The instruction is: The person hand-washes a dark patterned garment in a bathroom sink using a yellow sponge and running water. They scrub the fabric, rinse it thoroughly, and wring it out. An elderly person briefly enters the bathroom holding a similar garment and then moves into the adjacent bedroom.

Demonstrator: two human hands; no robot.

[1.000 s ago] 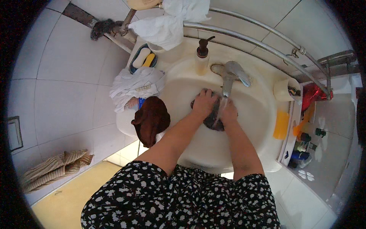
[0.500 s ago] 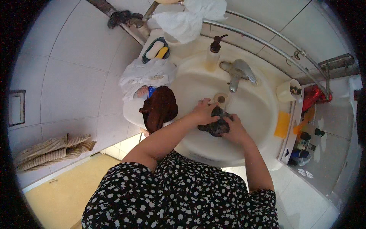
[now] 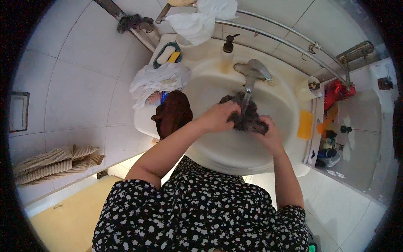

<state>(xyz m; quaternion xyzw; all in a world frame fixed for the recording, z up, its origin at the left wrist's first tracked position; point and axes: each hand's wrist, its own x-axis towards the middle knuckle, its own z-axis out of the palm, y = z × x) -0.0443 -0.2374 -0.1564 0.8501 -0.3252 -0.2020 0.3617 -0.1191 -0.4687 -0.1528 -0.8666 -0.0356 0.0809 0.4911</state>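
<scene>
**Dark cloth (image 3: 247, 115) held slantwise beneath a tap (image 3: 256, 69)**

The dark cloth is suspended over the basin (image 3: 281, 103), stretched between the person's two bare hands. Its long axis runs obliquely: one end points away from the body, just beyond the fingers of the left grip (image 3: 221, 117), and the other points toward the body and to the right, ending at the right grip (image 3: 270, 133). The middle of the cloth bridges the gap between the grips, directly under the spout, where a pale streak of water meets it.

The cloth is charcoal to black, mottled with grey, and bunched into irregular folds. Its outline is ragged; at the right grip the edge curls into a small rounded fold. Its true shape cannot be told in this crumpled state.

The left grip is curled over the left side of the cloth, fingers bent into the fabric. The right grip pinches the lower right end between thumb and fingers, though the exact contact is partly hidden by the folds.

To the left of the left grip, beyond the forearm, hangs a dark brown cloth (image 3: 173, 114) at the basin's edge. A pump bottle (image 3: 227, 56) stands beyond the left grip, on the basin's far ledge. Well to the right of the right grip is a yellow-orange block (image 3: 305, 125).
</scene>
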